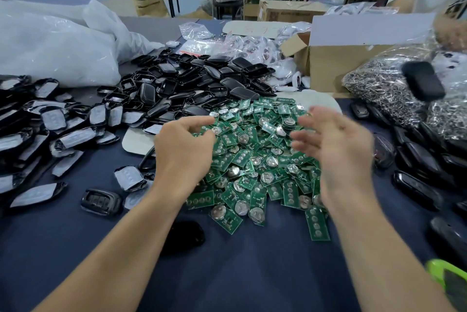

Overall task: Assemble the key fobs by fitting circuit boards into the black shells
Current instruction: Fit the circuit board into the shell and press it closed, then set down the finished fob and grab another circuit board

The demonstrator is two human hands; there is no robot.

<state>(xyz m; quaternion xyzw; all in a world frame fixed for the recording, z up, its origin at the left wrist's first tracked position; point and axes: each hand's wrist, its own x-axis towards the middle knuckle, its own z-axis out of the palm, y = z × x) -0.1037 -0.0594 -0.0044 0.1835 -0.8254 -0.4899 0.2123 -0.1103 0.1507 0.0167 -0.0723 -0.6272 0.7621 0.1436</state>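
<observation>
Left hand [184,146] and right hand [337,146] hover over one heap of circuit boards [252,161].
Both are empty: left loosely curled, right spread and blurred. The boards, too many to count, lie mid-counter [252,273], with one pile of black shells [202,77] just behind.

- Circuit boards [252,160], under and between the fingers [199,121] of the left hand [182,152] and right hand [338,150]: glossy green laminate with bright silvery metal discs [267,177].
- Black shells [202,79], beyond the left fingertips: smooth, high-gloss plastic.
- Wrapped shells [53,119], left of the fingers: glossy black, faced with matt grey-white film.
- Table cover [240,261], nearer than the fingers: dark blue, matt, cloth-like.
- Bag [379,89], beyond the right fingers: clear crinkled plastic over shiny metal parts.
- Box [328,71], beside it: matt brown cardboard.
</observation>
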